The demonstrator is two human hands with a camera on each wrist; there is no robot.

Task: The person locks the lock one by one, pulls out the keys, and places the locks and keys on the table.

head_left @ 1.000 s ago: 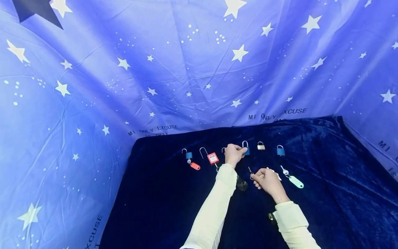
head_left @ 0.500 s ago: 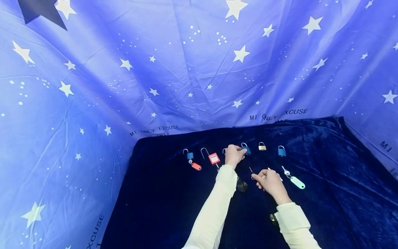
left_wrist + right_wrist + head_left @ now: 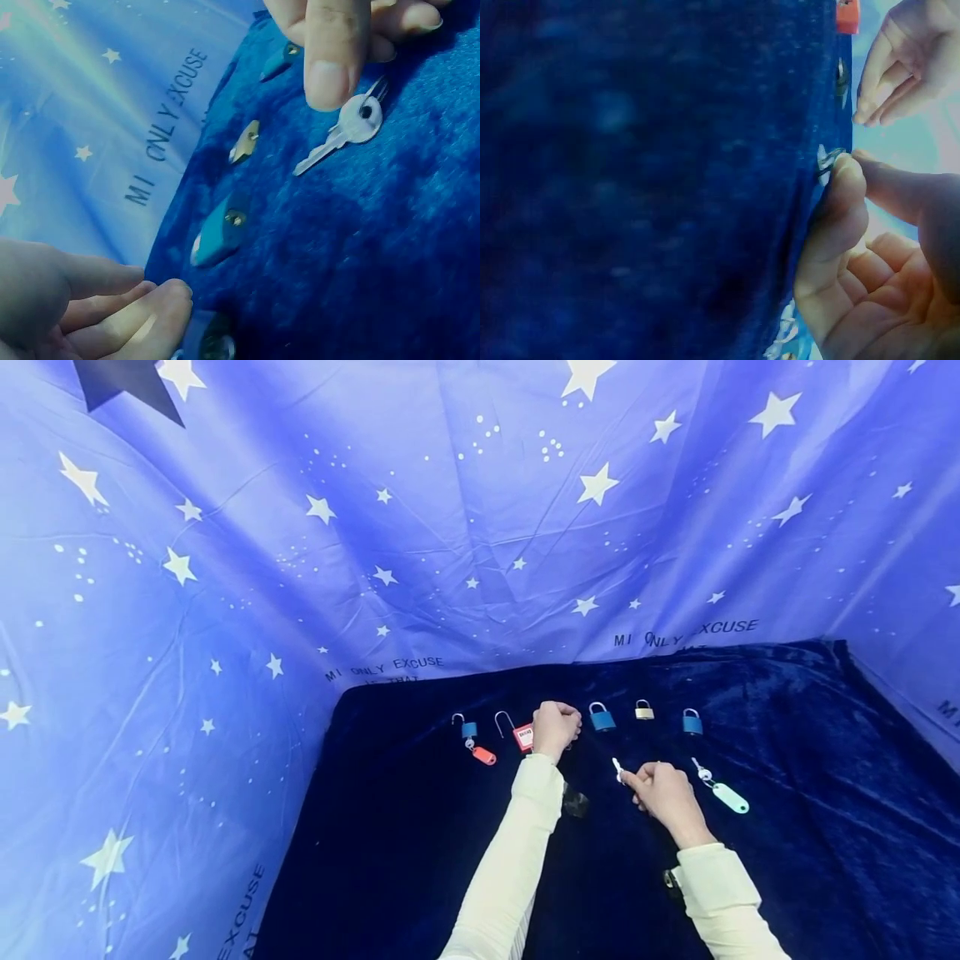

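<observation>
Just past the fingertips of my right hand [image 3: 667, 793], a silver metal key with a round head [image 3: 360, 120] is pointing its blade outward; I am pinching it at its thin metal ring [image 3: 379, 91], between thumb and finger. Forward and left of that pinch, my left hand [image 3: 557, 728] is grasping nothing that I can see, its fingers loosely bent, and a dark blue padlock [image 3: 208, 341] is sitting just beside their tips. Ahead of the key, a blue padlock with a silver shackle [image 3: 602, 718] is lying on dark blue plush cloth [image 3: 405, 843]; to its right, a brass-coloured padlock [image 3: 644, 713] and another blue padlock [image 3: 692, 722] are lying. Right of my pinch, a second silver key [image 3: 703, 774] with a pale green tag [image 3: 731, 797] is resting. Leftward, a red padlock with a white label [image 3: 522, 737] is showing beside my left hand.
</observation>
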